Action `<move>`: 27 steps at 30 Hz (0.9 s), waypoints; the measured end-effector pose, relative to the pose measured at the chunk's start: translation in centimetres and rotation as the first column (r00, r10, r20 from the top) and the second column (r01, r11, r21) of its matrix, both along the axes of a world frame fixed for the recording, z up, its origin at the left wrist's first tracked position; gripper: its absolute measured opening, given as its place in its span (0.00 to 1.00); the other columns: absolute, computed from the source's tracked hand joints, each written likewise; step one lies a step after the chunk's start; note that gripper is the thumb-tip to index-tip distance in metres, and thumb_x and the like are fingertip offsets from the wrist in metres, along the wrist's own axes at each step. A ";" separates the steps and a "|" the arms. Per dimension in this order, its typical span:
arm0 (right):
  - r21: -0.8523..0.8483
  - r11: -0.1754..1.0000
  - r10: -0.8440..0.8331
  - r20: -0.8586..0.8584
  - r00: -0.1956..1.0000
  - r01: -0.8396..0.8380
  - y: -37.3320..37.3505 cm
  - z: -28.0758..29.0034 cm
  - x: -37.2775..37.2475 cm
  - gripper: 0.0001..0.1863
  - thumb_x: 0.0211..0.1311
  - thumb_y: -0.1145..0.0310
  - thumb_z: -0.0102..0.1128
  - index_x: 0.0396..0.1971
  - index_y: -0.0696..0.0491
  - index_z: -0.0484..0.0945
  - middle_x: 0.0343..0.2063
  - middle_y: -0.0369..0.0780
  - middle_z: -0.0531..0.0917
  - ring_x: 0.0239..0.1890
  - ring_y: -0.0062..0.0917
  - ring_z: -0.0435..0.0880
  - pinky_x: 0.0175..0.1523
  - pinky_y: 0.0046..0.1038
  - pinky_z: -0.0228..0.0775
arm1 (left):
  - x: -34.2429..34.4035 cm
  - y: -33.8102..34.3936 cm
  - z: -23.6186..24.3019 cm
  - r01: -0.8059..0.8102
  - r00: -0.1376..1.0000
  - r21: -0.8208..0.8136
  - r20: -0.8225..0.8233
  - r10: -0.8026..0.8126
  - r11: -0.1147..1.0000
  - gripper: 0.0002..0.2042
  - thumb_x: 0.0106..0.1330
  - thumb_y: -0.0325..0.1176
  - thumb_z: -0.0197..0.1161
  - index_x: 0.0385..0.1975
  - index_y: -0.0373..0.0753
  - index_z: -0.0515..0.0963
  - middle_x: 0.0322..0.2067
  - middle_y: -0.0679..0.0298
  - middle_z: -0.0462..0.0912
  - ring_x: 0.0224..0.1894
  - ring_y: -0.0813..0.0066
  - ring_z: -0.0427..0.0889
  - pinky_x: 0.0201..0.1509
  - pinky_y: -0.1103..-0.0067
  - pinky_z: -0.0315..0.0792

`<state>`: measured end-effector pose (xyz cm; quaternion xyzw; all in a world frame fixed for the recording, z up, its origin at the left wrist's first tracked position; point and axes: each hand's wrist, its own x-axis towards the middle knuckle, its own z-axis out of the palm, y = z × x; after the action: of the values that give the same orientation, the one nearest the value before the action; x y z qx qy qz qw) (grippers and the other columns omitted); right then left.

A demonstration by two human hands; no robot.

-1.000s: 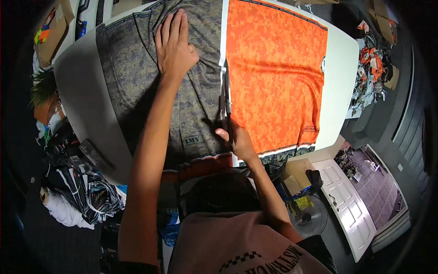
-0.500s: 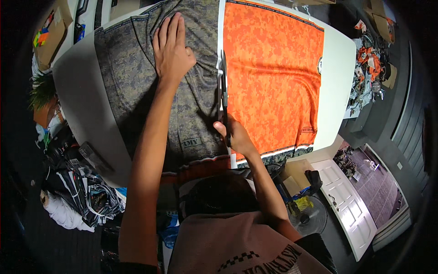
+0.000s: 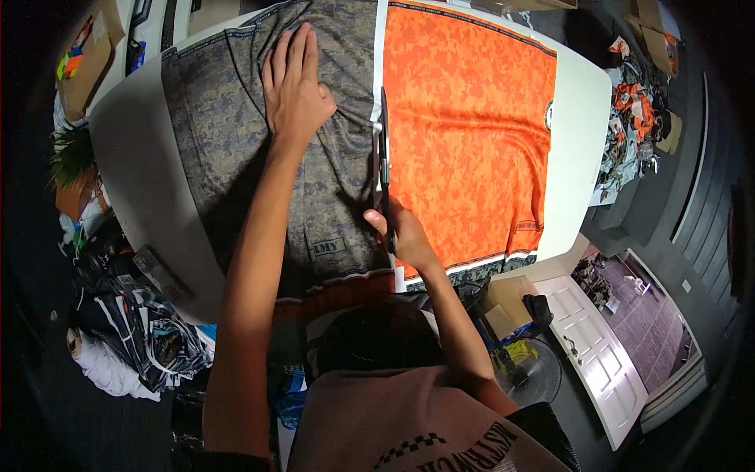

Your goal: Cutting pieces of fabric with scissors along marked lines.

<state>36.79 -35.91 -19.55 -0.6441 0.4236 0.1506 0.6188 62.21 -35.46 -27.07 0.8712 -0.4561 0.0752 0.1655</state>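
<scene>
Head view, and there's room at the sides: bare counter (image 3: 126,149) shows as a wide margin left of the grey cloth (image 3: 228,141), with a slimmer band right of the orange cloth (image 3: 472,118). The near side is tighter, both cloths reaching that edge close to the person's body. Between them runs a white strip (image 3: 379,47), and here are the scissors (image 3: 384,149), lengthwise along it, tip pointing away from the person; whether the blades are parted, I cannot tell.

Left hand (image 3: 297,102): flat, palm down on the grey cloth, fingers straight and close together, thumb out to the right, creases right beside it, forearm long across the cloth. Right hand (image 3: 409,236): curled round the scissors' handles towards the near edge, thumb on the left side. Beyond the near edge at right, a box (image 3: 507,303) and a fan (image 3: 531,374).
</scene>
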 end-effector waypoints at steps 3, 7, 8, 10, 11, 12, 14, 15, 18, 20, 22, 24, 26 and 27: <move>0.012 1.000 -0.005 0.001 1.000 0.005 0.1 0.0 -0.2 0.18 0.68 0.53 0.52 0.35 0.56 0.70 0.22 0.35 0.71 0.25 0.23 0.67 0.33 0.26 0.63 | -0.1 0.0 0.1 0.002 1.000 0.002 0.000 -0.002 1.000 0.34 0.46 0.26 0.56 0.60 0.33 0.65 0.65 0.61 0.62 0.66 0.62 0.59 0.68 0.68 0.52; 0.074 0.997 -0.032 0.021 0.999 0.030 0.1 -0.2 -0.1 0.19 0.68 0.52 0.52 0.35 0.56 0.70 0.21 0.35 0.71 0.24 0.23 0.68 0.33 0.26 0.63 | 0.0 -0.1 0.3 -0.005 1.000 0.017 -0.007 0.005 1.000 0.34 0.46 0.25 0.56 0.60 0.33 0.64 0.65 0.61 0.62 0.66 0.62 0.59 0.68 0.68 0.52; 0.075 0.996 -0.041 0.029 0.999 0.039 0.1 -0.3 -0.1 0.19 0.68 0.52 0.51 0.36 0.56 0.70 0.21 0.35 0.71 0.24 0.23 0.68 0.33 0.26 0.63 | 0.1 -0.1 0.3 -0.007 1.000 0.014 -0.009 0.007 1.000 0.34 0.46 0.25 0.56 0.60 0.33 0.65 0.65 0.61 0.62 0.67 0.62 0.59 0.68 0.67 0.53; 0.078 0.995 -0.058 0.041 0.997 0.055 0.0 -0.3 -0.1 0.20 0.68 0.51 0.51 0.36 0.56 0.71 0.21 0.35 0.71 0.24 0.23 0.68 0.32 0.26 0.63 | 0.0 -0.2 0.3 -0.012 1.000 0.008 -0.017 0.012 1.000 0.34 0.46 0.25 0.56 0.60 0.33 0.65 0.65 0.61 0.61 0.67 0.62 0.58 0.68 0.67 0.53; 0.081 0.995 -0.069 0.045 0.997 0.065 0.0 -0.3 -0.1 0.20 0.68 0.51 0.50 0.37 0.56 0.71 0.21 0.35 0.71 0.24 0.23 0.68 0.32 0.26 0.63 | -0.1 -0.1 0.2 -0.015 0.999 0.025 -0.034 0.016 1.000 0.33 0.46 0.25 0.56 0.60 0.34 0.65 0.65 0.61 0.61 0.67 0.61 0.58 0.68 0.67 0.53; 0.083 0.995 -0.066 0.044 0.997 0.062 0.0 -0.3 -0.1 0.20 0.68 0.51 0.50 0.37 0.56 0.71 0.21 0.35 0.71 0.24 0.23 0.68 0.32 0.26 0.63 | -0.1 -0.1 0.2 -0.015 1.000 0.007 -0.024 0.015 1.000 0.33 0.46 0.25 0.56 0.60 0.34 0.65 0.65 0.61 0.61 0.67 0.61 0.58 0.68 0.67 0.53; 0.052 0.998 -0.028 0.019 0.999 0.027 -0.1 -0.3 0.1 0.21 0.68 0.50 0.50 0.38 0.57 0.71 0.22 0.36 0.71 0.25 0.24 0.68 0.33 0.27 0.64 | -0.1 -0.1 0.2 -0.015 1.000 0.004 -0.014 0.015 1.000 0.33 0.46 0.25 0.56 0.60 0.34 0.65 0.65 0.61 0.61 0.67 0.61 0.58 0.68 0.67 0.53; 0.036 0.999 -0.009 0.006 1.000 0.009 -0.2 -0.2 0.2 0.21 0.68 0.50 0.50 0.38 0.57 0.71 0.22 0.36 0.72 0.25 0.24 0.69 0.33 0.27 0.64 | -0.1 -0.1 0.1 -0.015 1.000 0.002 -0.010 0.015 1.000 0.33 0.46 0.25 0.56 0.60 0.33 0.65 0.65 0.61 0.61 0.67 0.61 0.58 0.67 0.67 0.53; 0.026 0.999 0.018 -0.018 1.000 -0.018 -0.3 0.1 0.5 0.23 0.68 0.50 0.50 0.42 0.58 0.70 0.27 0.40 0.74 0.29 0.29 0.72 0.36 0.30 0.66 | -0.2 -0.1 0.0 -0.021 0.999 -0.015 -0.027 0.020 1.000 0.34 0.46 0.24 0.55 0.61 0.35 0.65 0.66 0.63 0.61 0.67 0.62 0.58 0.68 0.67 0.53; 0.037 0.999 0.031 -0.035 0.999 -0.030 -0.4 0.3 0.6 0.26 0.66 0.49 0.51 0.49 0.58 0.69 0.35 0.48 0.79 0.35 0.38 0.78 0.41 0.35 0.68 | -0.2 -0.2 0.0 -0.030 0.997 -0.047 -0.067 0.027 0.998 0.35 0.46 0.21 0.54 0.62 0.37 0.63 0.66 0.65 0.60 0.68 0.63 0.58 0.68 0.68 0.53; 0.043 0.998 0.037 -0.044 0.998 -0.035 -0.4 0.4 0.8 0.28 0.66 0.49 0.52 0.53 0.59 0.69 0.40 0.51 0.82 0.38 0.43 0.81 0.44 0.37 0.70 | -0.2 -0.2 0.0 -0.034 0.996 -0.062 -0.087 0.029 0.997 0.36 0.46 0.20 0.53 0.63 0.38 0.63 0.67 0.66 0.60 0.68 0.64 0.57 0.68 0.68 0.53; 0.050 0.998 0.034 -0.038 0.999 -0.032 -0.4 0.4 0.8 0.29 0.66 0.48 0.51 0.53 0.59 0.69 0.40 0.52 0.82 0.38 0.43 0.81 0.44 0.37 0.70 | -0.2 -0.2 0.0 -0.034 0.996 -0.068 -0.087 0.028 0.997 0.36 0.46 0.20 0.53 0.63 0.38 0.63 0.67 0.66 0.60 0.68 0.64 0.57 0.68 0.68 0.53; 0.057 0.998 0.031 -0.041 0.999 -0.029 -0.4 0.2 0.8 0.30 0.65 0.47 0.51 0.53 0.59 0.69 0.40 0.52 0.82 0.38 0.43 0.81 0.44 0.38 0.70 | -0.2 -0.2 0.0 -0.034 0.996 -0.075 -0.086 0.028 0.997 0.36 0.46 0.20 0.53 0.63 0.38 0.63 0.67 0.66 0.60 0.68 0.64 0.57 0.68 0.68 0.53; 0.056 0.998 0.029 -0.033 0.999 -0.027 -0.4 0.1 0.8 0.30 0.65 0.47 0.51 0.53 0.59 0.69 0.40 0.52 0.82 0.38 0.43 0.81 0.44 0.38 0.70 | -0.2 -0.2 0.0 -0.034 0.996 -0.074 -0.087 0.027 0.997 0.36 0.46 0.20 0.53 0.63 0.38 0.63 0.67 0.66 0.60 0.68 0.64 0.57 0.68 0.68 0.53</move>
<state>37.60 -36.30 -19.41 -0.6300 0.4206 0.1819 0.6270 62.01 -35.61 -27.06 0.8736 -0.4320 0.0574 0.2167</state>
